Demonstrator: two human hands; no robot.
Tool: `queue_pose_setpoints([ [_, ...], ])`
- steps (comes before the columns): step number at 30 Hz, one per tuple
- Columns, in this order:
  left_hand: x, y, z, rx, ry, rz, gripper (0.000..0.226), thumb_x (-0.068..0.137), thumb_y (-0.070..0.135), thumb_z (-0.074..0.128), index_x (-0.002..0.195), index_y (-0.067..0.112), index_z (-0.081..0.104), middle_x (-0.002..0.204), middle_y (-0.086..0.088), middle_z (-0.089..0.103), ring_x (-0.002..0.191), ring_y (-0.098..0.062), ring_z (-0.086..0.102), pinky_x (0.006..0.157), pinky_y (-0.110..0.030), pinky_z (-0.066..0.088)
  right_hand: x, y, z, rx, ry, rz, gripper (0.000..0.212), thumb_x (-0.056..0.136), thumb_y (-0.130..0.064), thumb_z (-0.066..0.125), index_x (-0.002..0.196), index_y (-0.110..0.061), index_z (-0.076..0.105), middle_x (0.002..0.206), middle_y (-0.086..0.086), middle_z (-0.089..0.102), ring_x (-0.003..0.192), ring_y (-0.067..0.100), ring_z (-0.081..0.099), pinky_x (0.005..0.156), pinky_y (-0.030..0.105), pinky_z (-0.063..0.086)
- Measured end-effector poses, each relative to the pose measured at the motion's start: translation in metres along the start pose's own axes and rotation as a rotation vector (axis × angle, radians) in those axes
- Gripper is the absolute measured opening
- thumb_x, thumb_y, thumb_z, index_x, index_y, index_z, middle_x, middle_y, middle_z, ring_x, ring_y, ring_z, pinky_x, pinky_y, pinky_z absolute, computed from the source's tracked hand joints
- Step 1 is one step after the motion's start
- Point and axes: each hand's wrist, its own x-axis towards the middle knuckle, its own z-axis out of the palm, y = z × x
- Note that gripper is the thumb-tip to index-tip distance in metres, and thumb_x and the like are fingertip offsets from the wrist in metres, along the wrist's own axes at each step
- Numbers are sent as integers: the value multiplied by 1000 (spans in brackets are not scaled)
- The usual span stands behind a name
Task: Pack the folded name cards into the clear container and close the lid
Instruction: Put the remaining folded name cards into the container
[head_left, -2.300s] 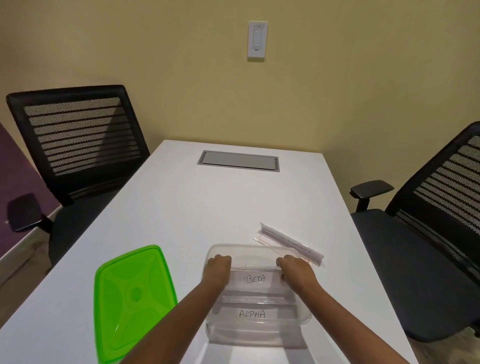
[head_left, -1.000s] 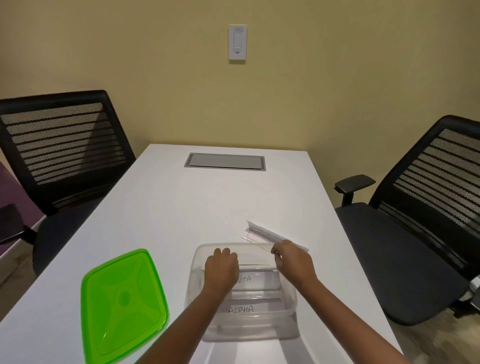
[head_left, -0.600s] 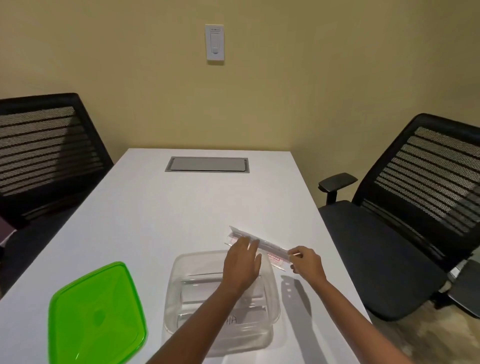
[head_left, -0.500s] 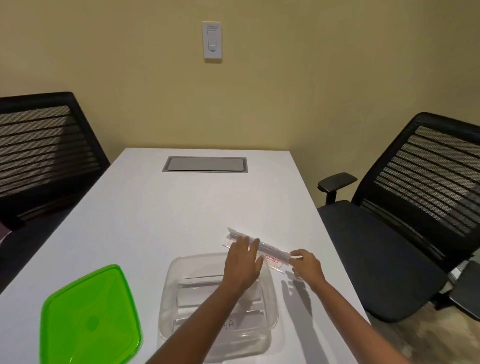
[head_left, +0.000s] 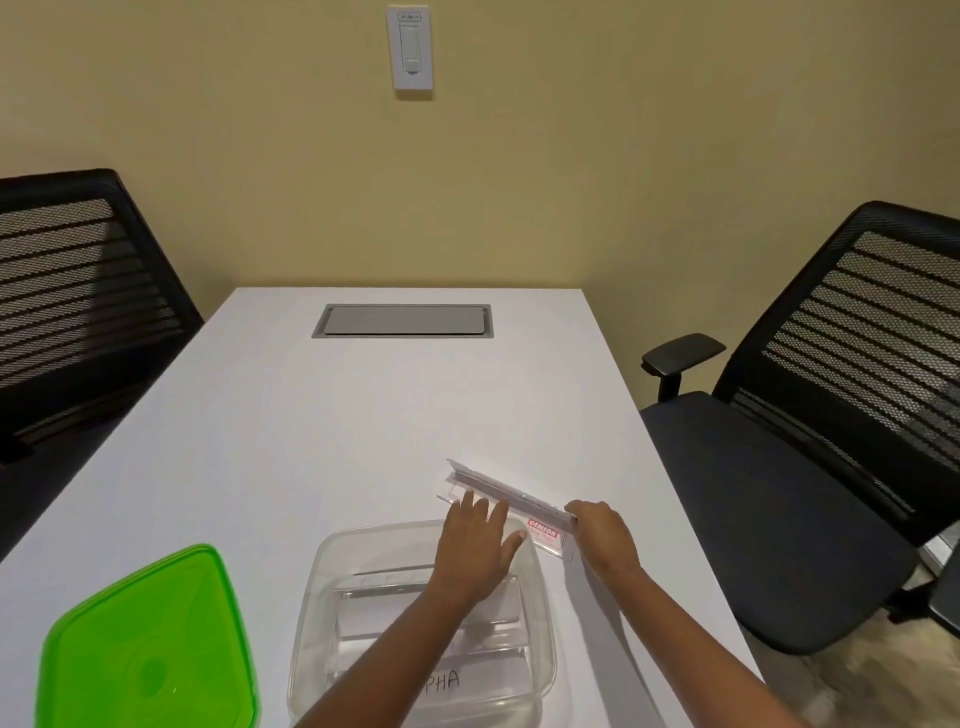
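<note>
A clear plastic container (head_left: 358, 623) sits on the white table near me, with two folded name cards (head_left: 374, 613) lying inside; the nearer one shows the letters "PHA". Just beyond its far right corner lies a third folded card holder (head_left: 511, 494), clear with a red label. My left hand (head_left: 475, 545) reaches over the container, its spread fingertips resting on the left part of that holder. Curled around the holder's right end is my right hand (head_left: 605, 535). The green lid (head_left: 140, 644) lies to the left of the container.
The white table (head_left: 322, 415) has a grey cable hatch (head_left: 402, 321) at its far end. Black mesh chairs stand at the left (head_left: 72, 291) and the right (head_left: 831, 395). A wall switch (head_left: 410, 52) hangs on the yellow wall.
Both hands left the container, where they had been placing the "BETA" card, and reached to the third folded holder beyond it. The view has swung to the right.
</note>
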Motion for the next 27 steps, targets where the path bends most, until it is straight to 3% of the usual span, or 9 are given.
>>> queue_pose_setpoints([
  [2, -1, 1, -9, -21, -44, 26, 90, 93, 51, -9, 93, 21, 76, 80, 3, 77, 87, -19, 74, 70, -22, 58, -1, -1, -2, -38, 7, -37, 31, 81, -2, 40, 56, -16, 29, 56, -3, 30, 65, 23, 36, 45, 26, 17],
  [3, -2, 2, -12, -68, -75, 32, 93, 89, 58, -12, 109, 18, 70, 97, -2, 75, 105, -23, 68, 85, -24, 55, -1, -1, -4, -41, 1, -35, 35, 82, -3, 40, 54, -18, 26, 55, -3, 31, 65, 23, 36, 46, 26, 17],
  [5, -2, 1, -12, -151, -138, 26, 85, 85, 64, -3, 140, 15, 41, 135, -8, 54, 140, -26, 35, 114, -31, 30, 0, 0, -6, 19, 11, -30, 30, 84, -4, 40, 57, -15, 43, 60, 2, 50, 65, 24, 43, 48, 27, 24],
  [7, -3, 1, -13, -204, -204, -20, 63, 95, 51, 21, 146, 16, 28, 147, -8, 41, 146, -25, 19, 119, -33, 17, 0, 2, -11, 68, 43, -35, 24, 86, -5, 41, 79, -5, 64, 83, 12, 69, 67, 24, 52, 55, 28, 32],
  [10, -5, 0, -22, -285, -171, -53, 53, 98, 37, 34, 145, 14, 29, 148, -7, 40, 145, -21, 23, 118, -31, 18, -4, 4, -25, 97, 85, -46, 25, 88, -4, 43, 91, -1, 68, 94, 16, 72, 71, 25, 56, 60, 28, 35],
  [14, -12, 1, -37, -515, -150, -139, 55, 98, 34, 37, 146, 7, 27, 152, -9, 34, 145, -20, 22, 117, -29, 18, -16, 5, -45, 166, 175, -41, 27, 86, 3, 43, 86, -1, 70, 88, 18, 72, 75, 30, 61, 54, 26, 33],
  [21, -26, 7, -79, -1084, -148, -412, 71, 96, 46, 36, 150, 6, 12, 155, -12, 29, 143, -25, 30, 116, -36, 26, -55, -9, -80, 275, 317, -115, 26, 90, 1, 47, 101, -2, 70, 100, 12, 73, 76, 15, 54, 53, 6, 32],
  [27, -37, 7, -98, -1677, -100, -550, 59, 92, 48, 41, 137, 9, 39, 134, -13, 55, 112, -26, 56, 95, -38, 45, -95, -26, -82, 229, 356, -225, 25, 91, -15, 51, 111, -10, 66, 112, 7, 72, 89, 17, 67, 52, 4, 37],
])
